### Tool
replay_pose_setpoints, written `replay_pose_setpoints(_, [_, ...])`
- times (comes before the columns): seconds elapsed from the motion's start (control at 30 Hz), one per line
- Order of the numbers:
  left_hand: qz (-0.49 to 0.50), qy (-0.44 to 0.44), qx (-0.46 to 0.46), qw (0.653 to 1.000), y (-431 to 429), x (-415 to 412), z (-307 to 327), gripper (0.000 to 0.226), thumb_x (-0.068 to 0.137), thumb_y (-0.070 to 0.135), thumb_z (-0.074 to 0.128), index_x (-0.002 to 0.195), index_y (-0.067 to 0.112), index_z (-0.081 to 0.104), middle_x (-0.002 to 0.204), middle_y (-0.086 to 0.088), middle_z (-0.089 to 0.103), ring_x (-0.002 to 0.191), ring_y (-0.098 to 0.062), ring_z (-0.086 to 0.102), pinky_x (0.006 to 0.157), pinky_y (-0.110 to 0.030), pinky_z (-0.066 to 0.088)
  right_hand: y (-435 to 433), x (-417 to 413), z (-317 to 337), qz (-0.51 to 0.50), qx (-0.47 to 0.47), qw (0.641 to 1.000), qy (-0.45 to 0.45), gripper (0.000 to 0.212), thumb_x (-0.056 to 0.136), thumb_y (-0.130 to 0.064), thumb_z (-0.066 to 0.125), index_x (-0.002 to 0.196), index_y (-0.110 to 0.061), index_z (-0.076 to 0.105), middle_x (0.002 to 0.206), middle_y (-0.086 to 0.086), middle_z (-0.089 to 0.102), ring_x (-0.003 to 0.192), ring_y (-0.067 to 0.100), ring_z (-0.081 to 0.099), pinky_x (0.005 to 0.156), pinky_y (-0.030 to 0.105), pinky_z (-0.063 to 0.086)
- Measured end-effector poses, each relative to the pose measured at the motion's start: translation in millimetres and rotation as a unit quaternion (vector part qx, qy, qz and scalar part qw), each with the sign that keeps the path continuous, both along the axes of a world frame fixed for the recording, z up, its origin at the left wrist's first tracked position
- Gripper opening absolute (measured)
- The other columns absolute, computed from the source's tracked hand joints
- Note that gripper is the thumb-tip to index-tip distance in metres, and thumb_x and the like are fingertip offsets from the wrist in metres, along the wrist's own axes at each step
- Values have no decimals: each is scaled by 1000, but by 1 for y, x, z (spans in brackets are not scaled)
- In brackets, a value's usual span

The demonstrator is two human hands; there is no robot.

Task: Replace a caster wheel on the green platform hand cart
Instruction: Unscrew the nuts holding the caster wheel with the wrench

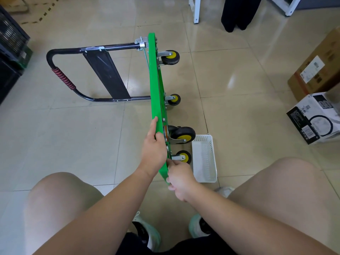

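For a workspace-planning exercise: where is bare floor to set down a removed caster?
Bare tile left of the upended green cart deck, nearer than its black tubular handle; also right of the yellow-hubbed casters, before the brown cardboard box. Crowded around the white perforated basket.

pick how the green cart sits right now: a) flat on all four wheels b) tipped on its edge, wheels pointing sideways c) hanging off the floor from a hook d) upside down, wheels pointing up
b: the green platform stands on edge, its casters stick out sideways toward the white basket, and the left hand and right hand grip its near edge.
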State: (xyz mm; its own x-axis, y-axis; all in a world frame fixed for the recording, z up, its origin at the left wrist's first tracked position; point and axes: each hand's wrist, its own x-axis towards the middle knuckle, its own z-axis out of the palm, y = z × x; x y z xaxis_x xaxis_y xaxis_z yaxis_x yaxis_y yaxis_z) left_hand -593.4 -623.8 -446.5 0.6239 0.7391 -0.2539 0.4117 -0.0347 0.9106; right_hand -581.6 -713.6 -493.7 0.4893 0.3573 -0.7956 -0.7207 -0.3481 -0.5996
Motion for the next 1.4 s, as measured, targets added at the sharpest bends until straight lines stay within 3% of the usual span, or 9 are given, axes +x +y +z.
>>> replay_pose_setpoints(0.17, [-1, 0, 2, 1000, 1, -1, -1, 55, 107, 13, 31, 157, 37, 34, 89, 16, 59, 73, -7, 52, 61, -6, 43, -3, 6, 3, 86, -20, 993, -80, 21, 105, -32, 41, 100, -31, 61, 80, 5, 55, 59, 20, 38, 48, 26, 38])
replay_pose_setpoints(0.23, [1, 1, 4, 1000, 1, -1, 0, 56, 107, 12, 31, 157, 36, 34, 89, 11, 61, 71, -8, 51, 59, -8, 42, -2, 7, 0, 102, -24, 992, -77, 22, 105, -33, 39, 102, -31, 61, 79, 6, 51, 58, 19, 36, 47, 27, 36])
replay_pose_setpoints(0.4, [-8, -4, 14, 1000, 2, -1, 1, 55, 108, 10, 30, 158, 32, 33, 90, 27, 52, 65, 20, 51, 62, 0, 41, -3, 7, -8, 108, -1, 990, -86, 29, 103, -32, 39, 110, -27, 66, 73, 3, 47, 54, 19, 35, 47, 29, 33])
replay_pose_setpoints(0.67, [-7, -1, 25, 1000, 2, -1, -4, 55, 108, 13, 27, 159, 33, 32, 124, 10, 63, 70, 13, 54, 65, -3, 43, -7, 7, -14, 123, 11, 988, -90, 30, 104, -35, 39, 112, -24, 67, 68, -2, 49, 49, 19, 40, 48, 32, 35])
replay_pose_setpoints(0.87, [-9, 5, 25, 1000, 0, -1, 1, 54, 109, 14, 27, 159, 34, 32, 99, 35, 52, 66, 21, 52, 65, -1, 42, -18, 4, -18, 171, -7, 966, -192, 32, 106, -37, 38, 116, -27, 67, 73, -11, 57, 60, 8, 49, 51, 22, 35])
replay_pose_setpoints(1.03, [-10, 7, 24, 1000, 0, 1, 0, 54, 109, 13, 27, 159, 32, 32, 112, 28, 59, 69, 20, 53, 67, 0, 41, -18, 5, -19, 166, -11, 960, -225, 33, 106, -35, 39, 113, -22, 69, 75, -10, 60, 60, 8, 52, 50, 22, 38])
replay_pose_setpoints(1.23, [-6, 16, 29, 999, 0, -1, 2, 53, 109, 16, 28, 159, 36, 33, 98, 36, 53, 68, 22, 52, 65, 1, 41, -18, 4, -22, 167, -10, 962, -217, 31, 106, -37, 38, 109, -26, 67, 83, 5, 64, 52, 21, 53, 35, 23, 39])
replay_pose_setpoints(1.3, [-9, 13, 26, 1000, 0, -1, 2, 53, 110, 16, 27, 159, 36, 31, 109, 32, 56, 71, 26, 51, 66, 3, 39, -18, 4, -27, 172, -8, 956, -236, 31, 106, -36, 38, 114, -26, 66, 91, 4, 68, 60, 21, 59, 39, 21, 41])
replay_pose_setpoints(1.4, [-10, 18, 24, 999, -2, -1, 3, 54, 110, 17, 26, 160, 36, 30, 131, 16, 54, 81, 25, 53, 67, 5, 37, -19, 1, -38, 183, -8, 940, -288, 36, 107, -34, 39, 127, -19, 65, 114, 2, 72, 100, 21, 67, 65, 15, 42])
